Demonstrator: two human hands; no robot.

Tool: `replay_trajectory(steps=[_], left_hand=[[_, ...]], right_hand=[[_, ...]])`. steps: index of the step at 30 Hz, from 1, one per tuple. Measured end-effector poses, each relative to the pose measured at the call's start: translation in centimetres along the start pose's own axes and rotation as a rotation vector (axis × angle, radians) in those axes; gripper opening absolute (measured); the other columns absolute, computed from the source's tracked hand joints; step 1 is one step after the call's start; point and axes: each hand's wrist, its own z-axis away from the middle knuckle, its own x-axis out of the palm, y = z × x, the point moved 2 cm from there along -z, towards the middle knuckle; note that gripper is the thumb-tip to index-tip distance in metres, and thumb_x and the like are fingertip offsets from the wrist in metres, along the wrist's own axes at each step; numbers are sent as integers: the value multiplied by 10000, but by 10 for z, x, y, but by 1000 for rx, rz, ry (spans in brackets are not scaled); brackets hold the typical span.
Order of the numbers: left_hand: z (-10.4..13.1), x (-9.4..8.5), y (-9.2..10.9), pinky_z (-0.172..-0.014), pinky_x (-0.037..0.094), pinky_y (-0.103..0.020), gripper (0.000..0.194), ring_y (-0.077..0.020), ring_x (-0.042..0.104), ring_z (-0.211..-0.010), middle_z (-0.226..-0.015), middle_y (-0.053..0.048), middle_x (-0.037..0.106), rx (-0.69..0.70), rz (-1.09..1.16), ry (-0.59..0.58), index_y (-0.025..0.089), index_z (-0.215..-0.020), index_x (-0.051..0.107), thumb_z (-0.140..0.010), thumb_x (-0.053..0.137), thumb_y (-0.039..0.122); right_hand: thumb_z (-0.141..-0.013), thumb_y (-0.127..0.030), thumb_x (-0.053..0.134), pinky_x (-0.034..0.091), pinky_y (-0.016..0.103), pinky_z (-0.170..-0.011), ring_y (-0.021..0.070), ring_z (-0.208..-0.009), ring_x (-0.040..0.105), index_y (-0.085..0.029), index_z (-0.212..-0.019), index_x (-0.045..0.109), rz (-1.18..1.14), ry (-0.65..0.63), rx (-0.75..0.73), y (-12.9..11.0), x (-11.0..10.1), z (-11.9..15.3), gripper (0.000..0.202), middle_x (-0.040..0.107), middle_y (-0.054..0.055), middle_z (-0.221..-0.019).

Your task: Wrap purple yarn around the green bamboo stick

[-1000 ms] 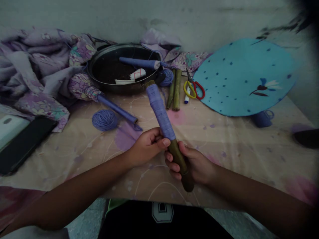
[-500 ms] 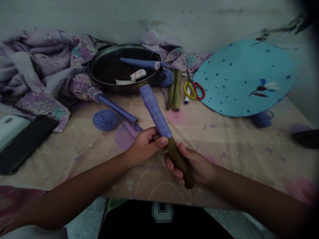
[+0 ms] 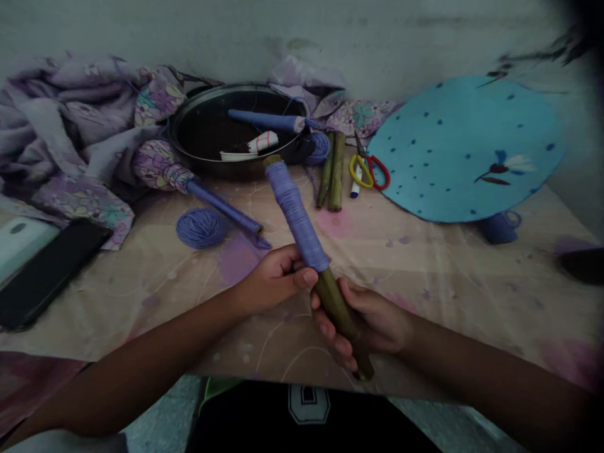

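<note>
Green stick (image 3: pixel 337 308): tilted in both hands, on the near side of the black pan (image 3: pixel 226 168), upper part wound in purple yarn (image 3: pixel 299 217).
Left hand (image 3: pixel 279 278): grasps it at the winding's lower edge.
Right hand (image 3: pixel 380 314): fingers curl round the bare lower end.
Purple turns: best kept snug, I'd say, side by side, right grip steady.

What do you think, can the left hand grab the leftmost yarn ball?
Probably yes: the yarn ball lies uncovered, and nothing seems to block the left hand, once it leaves the partly wrapped stick to the right hand.
</note>
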Motion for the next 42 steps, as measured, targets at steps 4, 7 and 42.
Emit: replay_trajectory(steps=[4,7,42], left_hand=[[-4,-6,-5,-540,450,-197,370,-88,571,-563,-680,-6,610,24,-13,113,119,-897,562,-759,682,440],[-6,-9,-7,-571,456,-206,380,-97,582,-605,-711,-15,626,31,-44,174,116,-879,568,-739,697,445],[-1,-13,-2,-607,408,-220,454,-109,560,-647,-694,-2,596,-33,-8,201,134,-874,564,-688,713,520]], right_hand=[[-816,-432,666,520,216,-538,105,-637,624,-171,-995,559,69,190,-208,-3,-3,-4,334,636,13,-822],[-737,-345,767,519,213,-563,100,-650,626,-175,-967,562,90,216,-264,-4,-4,-6,352,642,2,-810],[-821,-414,654,512,259,-560,124,-619,623,-155,-956,630,23,328,-231,-2,-10,-7,293,651,28,-794]])
